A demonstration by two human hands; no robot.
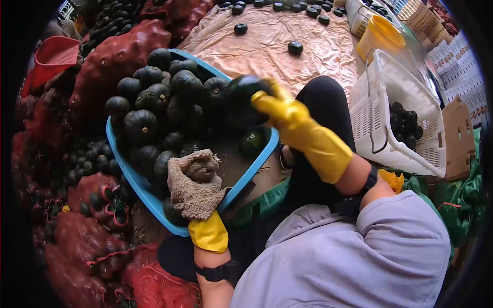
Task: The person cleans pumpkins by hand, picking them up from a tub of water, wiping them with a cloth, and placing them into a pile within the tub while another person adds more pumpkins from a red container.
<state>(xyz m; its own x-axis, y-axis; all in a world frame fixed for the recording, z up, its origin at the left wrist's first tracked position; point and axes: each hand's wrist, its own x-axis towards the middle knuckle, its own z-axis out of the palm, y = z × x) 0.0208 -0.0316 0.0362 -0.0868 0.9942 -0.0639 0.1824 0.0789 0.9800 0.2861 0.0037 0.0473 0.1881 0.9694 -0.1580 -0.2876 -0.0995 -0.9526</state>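
R hand [282, 110], yellow-rubber-gloved, has fingers clasped round a lg. glossy dark-green pumpkin [241, 100] mid-frame, on its right side, prob. to steady the bulk. Blue plastic tub [258, 164]: rim corrals ribbed dark-green squashes [141, 126]. L hand [209, 234] w/ tan terry cloth [185, 192] over it; fingers hidden, can't tell grip.

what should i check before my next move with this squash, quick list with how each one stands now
1. Right hand on the dark squash: ok, gloved fingers are on it, though both are blurred.
2. Left hand grip: cannot tell, the tan cloth covers the fingers.
3. Gloves on both hands: ok, yellow cuffs show at both wrists.
4. Room in the blue tub: ok, a patch without squash shows right of the cloth.
5. Room in the white crate: cannot tell, dark round produce shows but its wall hides part of the inside.
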